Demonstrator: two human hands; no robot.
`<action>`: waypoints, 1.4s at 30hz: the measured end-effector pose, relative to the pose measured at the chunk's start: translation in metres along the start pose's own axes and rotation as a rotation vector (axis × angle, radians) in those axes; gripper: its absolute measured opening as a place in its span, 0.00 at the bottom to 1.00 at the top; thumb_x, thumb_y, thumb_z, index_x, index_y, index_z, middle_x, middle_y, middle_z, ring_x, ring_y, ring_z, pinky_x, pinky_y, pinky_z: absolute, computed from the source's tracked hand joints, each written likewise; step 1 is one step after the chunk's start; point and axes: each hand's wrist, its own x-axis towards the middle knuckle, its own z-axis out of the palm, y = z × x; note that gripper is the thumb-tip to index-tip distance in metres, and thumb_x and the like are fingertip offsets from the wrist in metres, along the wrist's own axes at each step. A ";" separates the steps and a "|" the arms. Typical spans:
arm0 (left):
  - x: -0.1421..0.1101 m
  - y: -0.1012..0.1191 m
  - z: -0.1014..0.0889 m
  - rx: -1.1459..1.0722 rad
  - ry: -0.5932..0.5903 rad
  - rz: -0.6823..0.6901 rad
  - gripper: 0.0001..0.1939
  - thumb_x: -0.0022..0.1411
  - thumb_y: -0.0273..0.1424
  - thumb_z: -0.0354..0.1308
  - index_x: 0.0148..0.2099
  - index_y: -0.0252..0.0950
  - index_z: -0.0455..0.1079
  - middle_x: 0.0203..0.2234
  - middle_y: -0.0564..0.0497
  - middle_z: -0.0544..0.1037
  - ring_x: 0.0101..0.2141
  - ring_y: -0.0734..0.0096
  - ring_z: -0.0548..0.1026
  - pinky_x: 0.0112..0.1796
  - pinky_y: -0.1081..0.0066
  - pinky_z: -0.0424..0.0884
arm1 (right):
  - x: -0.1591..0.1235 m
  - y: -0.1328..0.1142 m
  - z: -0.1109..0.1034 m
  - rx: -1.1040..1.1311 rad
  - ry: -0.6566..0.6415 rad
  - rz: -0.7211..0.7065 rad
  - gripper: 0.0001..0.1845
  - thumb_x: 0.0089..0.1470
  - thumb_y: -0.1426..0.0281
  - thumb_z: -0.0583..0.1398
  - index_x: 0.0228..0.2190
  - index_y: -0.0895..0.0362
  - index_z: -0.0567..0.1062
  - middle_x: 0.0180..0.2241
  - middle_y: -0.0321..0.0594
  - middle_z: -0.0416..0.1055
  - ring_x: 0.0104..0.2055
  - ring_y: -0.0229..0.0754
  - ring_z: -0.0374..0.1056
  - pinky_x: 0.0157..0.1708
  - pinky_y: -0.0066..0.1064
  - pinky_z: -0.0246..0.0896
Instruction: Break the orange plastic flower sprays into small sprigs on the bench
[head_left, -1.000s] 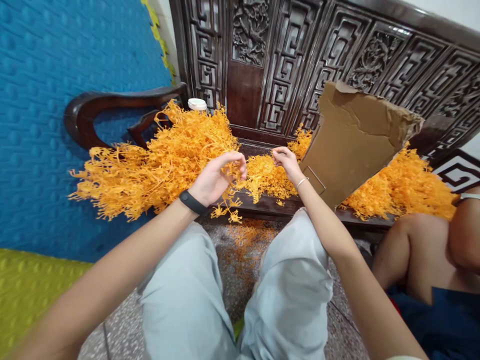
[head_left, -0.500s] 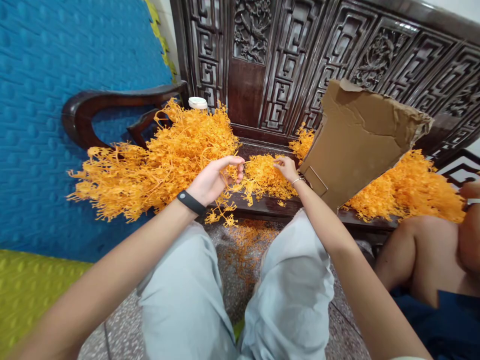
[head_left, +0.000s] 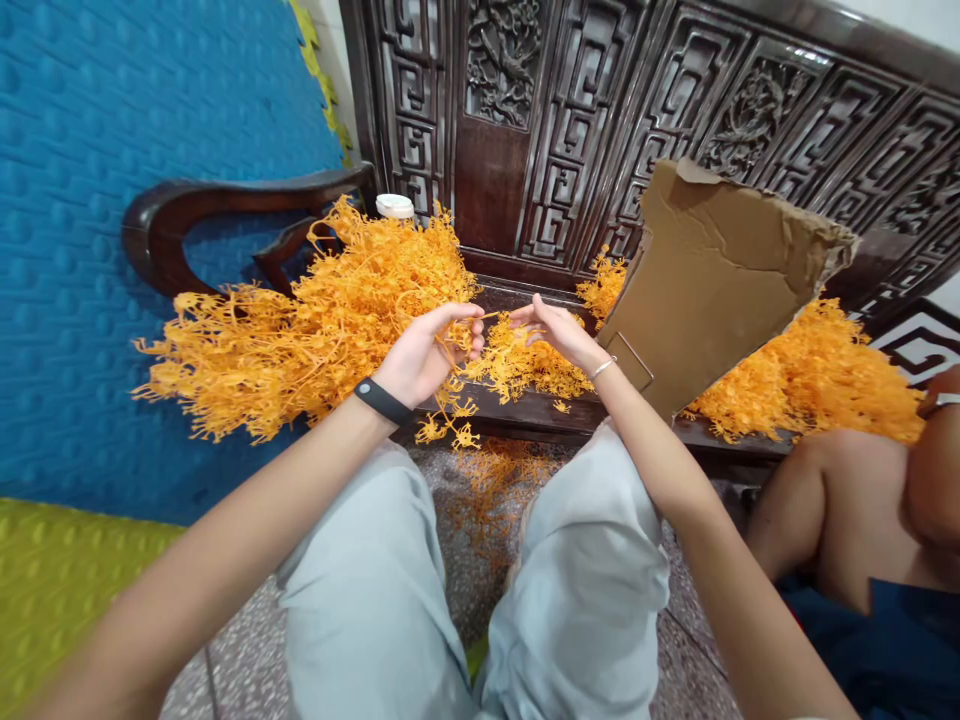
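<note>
My left hand (head_left: 429,355), with a black wristband, is closed on an orange plastic strand (head_left: 491,316) whose tip pokes out past the thumb. Orange star-shaped pieces (head_left: 454,425) dangle below that hand. My right hand (head_left: 559,332) is just right of the strand's tip, its fingers stretched out and apart; whether a fingertip touches the strand I cannot tell. Beneath and between both hands lies a small heap of orange plastic pieces (head_left: 517,370) on the dark wooden bench (head_left: 517,412). Beside my left hand rises a big pile of orange strands (head_left: 322,330).
A brown cardboard piece (head_left: 720,270) leans at the right, with more orange pieces (head_left: 817,375) behind it. A white lid (head_left: 394,206) shows behind the left pile. Another person's knee (head_left: 802,490) is at the right. Orange bits (head_left: 495,490) litter the floor.
My right hand has lifted from the small heap and moved left towards the strand in my left hand, its fingers spreading. My left hand has stayed nearly in place.
</note>
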 end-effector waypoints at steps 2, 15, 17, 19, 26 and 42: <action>0.002 -0.001 0.000 0.014 0.019 0.054 0.05 0.46 0.28 0.60 0.28 0.34 0.67 0.20 0.56 0.66 0.21 0.80 0.64 0.22 0.76 0.60 | -0.011 -0.014 0.004 0.058 -0.197 -0.012 0.24 0.51 0.51 0.55 0.35 0.59 0.74 0.35 0.43 0.73 0.33 0.36 0.69 0.34 0.29 0.65; 0.001 -0.012 0.010 0.734 0.071 0.420 0.22 0.33 0.33 0.71 0.33 0.37 0.68 0.32 0.54 0.71 0.36 0.71 0.68 0.40 0.71 0.63 | -0.037 -0.051 0.041 0.127 -0.056 -0.182 0.21 0.39 0.62 0.67 0.25 0.57 0.61 0.23 0.30 0.66 0.26 0.31 0.65 0.28 0.25 0.64; 0.001 -0.013 0.011 0.777 0.057 0.404 0.23 0.31 0.32 0.71 0.33 0.36 0.68 0.31 0.54 0.72 0.36 0.69 0.68 0.41 0.70 0.63 | -0.038 -0.052 0.042 0.126 -0.065 -0.185 0.21 0.39 0.62 0.67 0.25 0.57 0.61 0.23 0.30 0.66 0.26 0.31 0.65 0.27 0.24 0.62; 0.002 -0.014 0.009 0.769 0.055 0.332 0.22 0.31 0.33 0.71 0.31 0.36 0.68 0.28 0.55 0.72 0.33 0.70 0.69 0.37 0.70 0.63 | -0.039 -0.053 0.043 0.119 -0.077 -0.185 0.21 0.38 0.62 0.68 0.25 0.57 0.62 0.24 0.31 0.66 0.26 0.31 0.65 0.27 0.24 0.62; 0.008 -0.017 0.002 0.700 0.084 0.258 0.15 0.35 0.35 0.69 0.23 0.33 0.69 0.21 0.55 0.72 0.25 0.74 0.67 0.33 0.70 0.62 | -0.041 -0.055 0.043 0.105 -0.071 -0.202 0.15 0.41 0.63 0.66 0.25 0.60 0.69 0.24 0.35 0.71 0.26 0.33 0.68 0.30 0.27 0.65; 0.004 -0.013 0.006 0.584 0.119 0.413 0.09 0.43 0.33 0.65 0.26 0.34 0.69 0.25 0.53 0.75 0.32 0.71 0.71 0.40 0.69 0.66 | -0.036 -0.055 0.046 0.133 0.149 -0.225 0.13 0.37 0.64 0.68 0.23 0.57 0.71 0.25 0.31 0.69 0.29 0.32 0.65 0.35 0.28 0.63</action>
